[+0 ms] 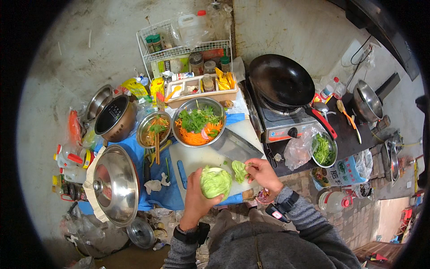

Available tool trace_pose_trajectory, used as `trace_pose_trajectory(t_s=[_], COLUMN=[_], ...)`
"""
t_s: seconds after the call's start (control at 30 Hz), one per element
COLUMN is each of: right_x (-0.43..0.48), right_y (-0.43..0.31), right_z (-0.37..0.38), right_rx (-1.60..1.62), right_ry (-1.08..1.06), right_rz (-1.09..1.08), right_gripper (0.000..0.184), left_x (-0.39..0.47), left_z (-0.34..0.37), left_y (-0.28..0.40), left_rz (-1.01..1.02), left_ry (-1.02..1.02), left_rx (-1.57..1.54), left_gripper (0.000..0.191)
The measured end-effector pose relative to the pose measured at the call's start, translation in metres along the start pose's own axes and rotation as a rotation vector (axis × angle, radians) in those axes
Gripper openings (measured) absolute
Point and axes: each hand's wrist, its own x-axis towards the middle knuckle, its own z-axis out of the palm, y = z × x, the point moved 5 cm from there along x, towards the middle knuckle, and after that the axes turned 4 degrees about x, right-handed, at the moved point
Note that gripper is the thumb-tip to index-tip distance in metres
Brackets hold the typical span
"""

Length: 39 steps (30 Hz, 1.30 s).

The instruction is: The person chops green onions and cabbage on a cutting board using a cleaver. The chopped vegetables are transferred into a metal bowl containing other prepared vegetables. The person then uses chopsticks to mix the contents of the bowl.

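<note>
A pale green head of lettuce point(215, 183) rests in my left hand point(196, 198), above the front part of a white cutting board point(198, 156). Between the fingers of my right hand point(263, 173) is a torn lettuce leaf point(239, 171), apart from the head. A cleaver point(237, 144) lies on the board beyond both hands, its broad blade flat. Just behind the board stands a steel bowl point(200, 145) of shredded carrot point(188, 132) and chopped green herbs point(195, 119). A blue handle point(181, 173) lies along the board's left edge.
To the right, a black wok point(282, 79) sits on a gas stove point(285, 122), its red handle jutting forward. A bowl of chopped greens point(324, 149) stands near the counter's edge. Leftward are a smaller bowl with chopsticks point(157, 148), a steel lid point(116, 185) and a rice-cooker pot point(116, 117).
</note>
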Motion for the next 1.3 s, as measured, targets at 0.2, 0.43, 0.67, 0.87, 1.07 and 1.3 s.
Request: trace_pose_trajectory(t_s=[0.2,0.43,0.67,0.87,1.07,1.3], right_x=[-0.03,-0.059,-0.061,-0.077,-0.117,-0.154], right_y=[-0.029,-0.011,-0.01,-0.032,-0.066,-0.056], right_z=[0.01,-0.022,-0.022,-0.036,-0.073,-0.044], right_rx=[-0.841,-1.255,-1.245,-1.267,-0.859,-0.817], right_ry=[0.174,0.178,0.273,0.345,0.322,0.113], right_rz=[-0.368,-0.251,-0.338,-0.295,-0.238,-0.13], right_gripper=[0.032,0.04,0.033,0.041,0.04,0.032], left_x=[0.002,0.024,-0.005,0.004,-0.009,-0.014], left_z=[-0.031,-0.033,0.027,0.106,0.077,0.085], left_y=[-0.061,-0.044,0.046,0.053,0.032,0.027], left_rz=[-0.297,-0.141,0.433,0.382,0.359,0.367], left_ry=[0.26,0.382,0.198,-0.054,-0.002,0.01], left_rx=[-0.451,-0.026,0.202,0.285,0.314,0.104], left_gripper=[0.094,0.089,0.049,0.036,0.034,0.028])
